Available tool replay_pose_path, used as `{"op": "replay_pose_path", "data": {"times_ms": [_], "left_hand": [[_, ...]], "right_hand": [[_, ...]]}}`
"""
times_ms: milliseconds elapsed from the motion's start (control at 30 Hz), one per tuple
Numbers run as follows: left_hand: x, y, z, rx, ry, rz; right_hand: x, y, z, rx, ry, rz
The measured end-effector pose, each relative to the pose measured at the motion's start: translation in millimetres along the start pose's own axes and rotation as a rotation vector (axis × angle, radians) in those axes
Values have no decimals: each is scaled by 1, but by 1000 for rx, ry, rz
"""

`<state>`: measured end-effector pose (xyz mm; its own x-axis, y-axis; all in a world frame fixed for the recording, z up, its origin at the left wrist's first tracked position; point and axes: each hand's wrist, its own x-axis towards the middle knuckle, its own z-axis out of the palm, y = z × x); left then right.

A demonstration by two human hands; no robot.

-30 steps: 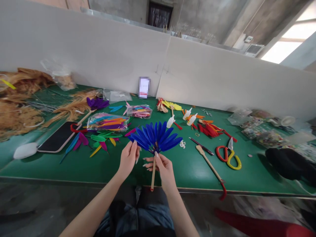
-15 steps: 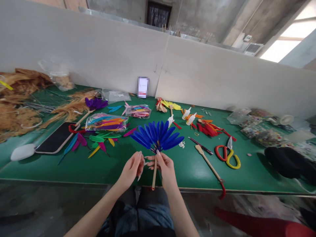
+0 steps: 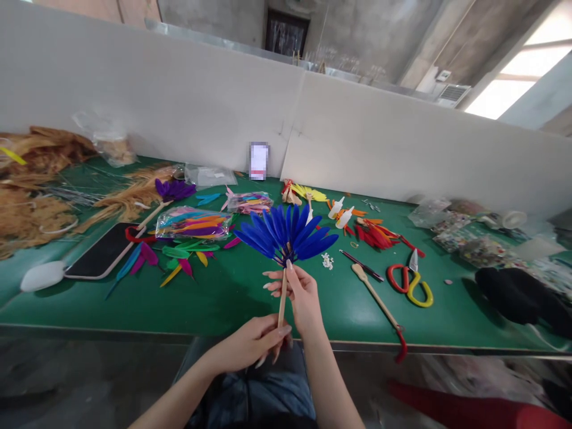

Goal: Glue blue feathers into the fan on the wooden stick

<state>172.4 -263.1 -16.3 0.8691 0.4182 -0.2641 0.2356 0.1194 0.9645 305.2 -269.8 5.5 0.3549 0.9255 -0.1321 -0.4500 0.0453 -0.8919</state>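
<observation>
A fan of blue feathers [image 3: 290,233] spreads from the top of a slim wooden stick. My right hand [image 3: 302,296] pinches this feather fan where the quills meet the stick, thumb in front. Lower down, my left hand [image 3: 254,342] is closed around the bottom end of the wooden handle [image 3: 283,301]. The fan stands nearly upright above the table's front edge. To its right lie small white beads [image 3: 328,261], dark tweezers [image 3: 361,265] and a bare wooden stick [image 3: 378,297] with a red cord.
Scissors [image 3: 412,280] with red and yellow handles lie on the green table [image 3: 205,310]. White glue bottles [image 3: 344,217] stand behind. Left are bagged coloured feathers [image 3: 194,223], a purple feather fan [image 3: 174,189] and a dark phone [image 3: 102,250]. A black cloth item [image 3: 521,298] sits right.
My left hand has moved down and right from beside the fan and taken hold of the handle's lower end. The fan has risen slightly, still in my right hand.
</observation>
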Motion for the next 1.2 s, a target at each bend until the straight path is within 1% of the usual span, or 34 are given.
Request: {"op": "replay_pose_path", "data": {"times_ms": [167, 333, 467, 567, 667, 833, 1000, 1200], "left_hand": [[3, -8, 2, -54, 3, -23], [3, -9, 5, -116, 7, -33], [0, -7, 6, -78, 33, -56], [-2, -2, 6, -14, 55, -40], [-4, 5, 7, 33, 113, 5], [-6, 10, 12, 121, 265, 59], [-8, 8, 18, 243, 398, 91], [-6, 2, 21, 348, 482, 84]], "right_hand": [[0, 2, -4, -29, -6, 8], [2, 3, -6, -51, -16, 6], [2, 3, -7, -74, -80, 7], [0, 0, -7, -84, -133, 20], [-4, -5, -4, -49, -161, 22], [-7, -12, 1, -39, -195, 15], [-7, -12, 1, -37, -220, 39], [-9, -12, 1, 31, -303, 81]]}}
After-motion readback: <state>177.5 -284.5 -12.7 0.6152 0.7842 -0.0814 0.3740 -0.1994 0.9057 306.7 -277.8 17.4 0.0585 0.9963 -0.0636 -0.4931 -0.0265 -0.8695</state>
